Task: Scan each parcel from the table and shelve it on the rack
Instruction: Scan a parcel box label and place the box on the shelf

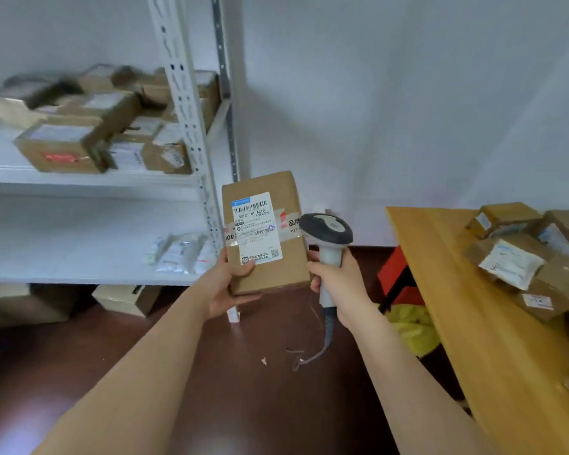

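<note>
**Parcel held up beside scanner, rack on left, counter on right**

Hard to see: boxes on the upper rack shelf (79,183) are blurred, labels unreadable, exact count unclear, roughly ten. The counter (473,307) is cut off by the right edge, so its parcel pile (519,257) is only partly visible; about five or six boxes show. Scanner cable (326,339) drops from the handle and its end fades against the dark floor (243,389). Red object (398,274) and yellow bag (414,330) under the counter are partly hidden.

Left hand (230,287) grips one brown parcel (270,231) at its lower left corner, thumb pressed on the label face, other fingers curled behind it, out of sight. Parcel is upright in the air, label facing the camera, in front of the rack post (191,126).

Right hand (339,284) has its fingers wrapped round the handle of one grey scanner (327,234), head just beside the parcel's right edge.

Lower shelf: about three white poly bags (181,252). Floor under the rack: two boxes, one (125,298) clear, one at the left edge blurred.
</note>
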Motion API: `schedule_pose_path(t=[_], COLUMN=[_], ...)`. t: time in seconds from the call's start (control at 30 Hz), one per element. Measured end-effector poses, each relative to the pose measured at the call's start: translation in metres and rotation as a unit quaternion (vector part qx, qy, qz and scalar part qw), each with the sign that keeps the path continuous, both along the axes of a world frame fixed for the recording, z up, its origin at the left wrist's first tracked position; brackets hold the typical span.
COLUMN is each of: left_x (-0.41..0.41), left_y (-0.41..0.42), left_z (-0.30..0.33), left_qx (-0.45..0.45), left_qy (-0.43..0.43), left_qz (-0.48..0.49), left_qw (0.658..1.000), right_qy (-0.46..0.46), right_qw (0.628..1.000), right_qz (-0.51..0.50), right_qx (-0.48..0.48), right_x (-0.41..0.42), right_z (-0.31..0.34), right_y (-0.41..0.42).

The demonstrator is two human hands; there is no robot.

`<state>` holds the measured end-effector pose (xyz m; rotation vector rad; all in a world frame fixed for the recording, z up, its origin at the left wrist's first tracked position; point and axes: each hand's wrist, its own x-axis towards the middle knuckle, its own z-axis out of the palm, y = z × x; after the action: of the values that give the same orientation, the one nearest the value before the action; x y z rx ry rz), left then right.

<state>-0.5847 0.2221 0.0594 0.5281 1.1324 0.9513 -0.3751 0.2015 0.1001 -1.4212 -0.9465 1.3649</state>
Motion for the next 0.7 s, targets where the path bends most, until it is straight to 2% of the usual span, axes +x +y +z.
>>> schedule_pose_path(t=[0.27, 0.43, 0.7], left_x=[-0.228, -0.377, -0.546], left_y=[-0.064, -0.109, -0.133], left_z=[0.001, -0.006, 0.015], left_qx=[0.002, -0.006, 0.016], left_qy=[-0.041, -0.063, -0.076], left_qz=[0.113, 0.172, 0.250], left_qw=[0.993, 0.983, 0.965], right_qy=[-0.032, -0.012, -0.023], right_qw=[0.992, 0.982, 0.962], right_qz=[0.120, 0.184, 0.268], right_qx=[0.029, 0.029, 0.050], right_x=[-0.231, -0.384, -0.557], right_z=[0.008, 0.008, 0.035], right_y=[-0.012, -0.031, -0.024])
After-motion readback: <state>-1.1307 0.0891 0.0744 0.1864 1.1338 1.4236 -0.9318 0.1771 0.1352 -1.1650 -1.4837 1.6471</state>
